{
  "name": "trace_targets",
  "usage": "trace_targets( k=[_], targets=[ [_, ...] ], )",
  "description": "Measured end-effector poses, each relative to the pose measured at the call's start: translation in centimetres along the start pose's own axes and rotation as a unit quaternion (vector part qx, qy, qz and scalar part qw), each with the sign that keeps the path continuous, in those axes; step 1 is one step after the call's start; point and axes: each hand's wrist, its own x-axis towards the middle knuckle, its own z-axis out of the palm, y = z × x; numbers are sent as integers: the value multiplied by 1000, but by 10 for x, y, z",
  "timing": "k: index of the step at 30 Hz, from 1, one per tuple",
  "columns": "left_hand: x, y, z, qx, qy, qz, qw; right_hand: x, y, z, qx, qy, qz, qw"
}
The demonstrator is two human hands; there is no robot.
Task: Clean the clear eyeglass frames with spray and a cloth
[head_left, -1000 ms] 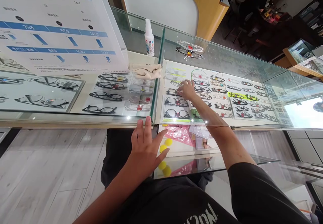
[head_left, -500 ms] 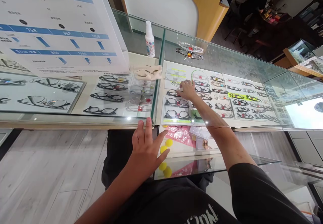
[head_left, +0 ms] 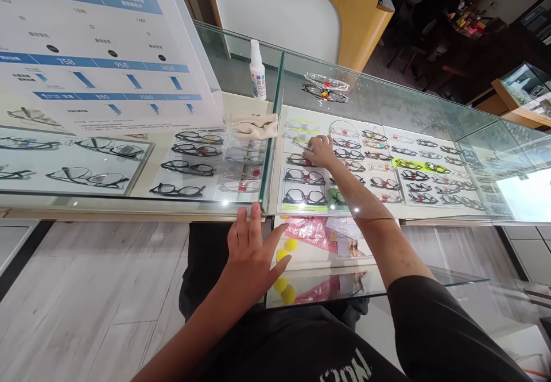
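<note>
Your right hand is under the glass top of the case, at the centre of the frame, and the step in hand is judged to be handling the dark pair there. For sound work, grip by the bridge or a hinge end and keep skin off the lenses. Lift straight up before any sideways move: the lower pair sits just below in the picture, the light pair just above, and either could be knocked. Keep the forearm low, since it passes under the glass edge at the lower centre, and mind the divider to the left.

Position: the dark pair lies left of centre in the frame, directly at your right fingertips, its right end covered by them. Most of it shows to the left of and below the fingers. Those fingers are bent and pointed leftward; whether they grip the pair, merely touch it or hover over it, you cannot be told from this view.

Your left hand, at lower centre, holds nothing. Its fingers are spread, thumb well apart, tips at the front edge of the case; contact is unconfirmed. Judged best: keep that hand light, with no weight on the glass.
</note>
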Motion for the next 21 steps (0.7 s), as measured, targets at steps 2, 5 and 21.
trace_targets(
  k=[2, 5, 21],
  targets=[
    [0, 1, -1, 6, -2, 2, 1000, -1, 1, 1, -7, -4, -10, 1000],
    [2, 5, -2, 15, 10, -14, 1000, -5, 0, -2, -17, -11, -34, 999],
    [0, -3, -3, 24, -24, 6, 999, -7, 1, -15, -79, -33, -84, 993]
  ],
)
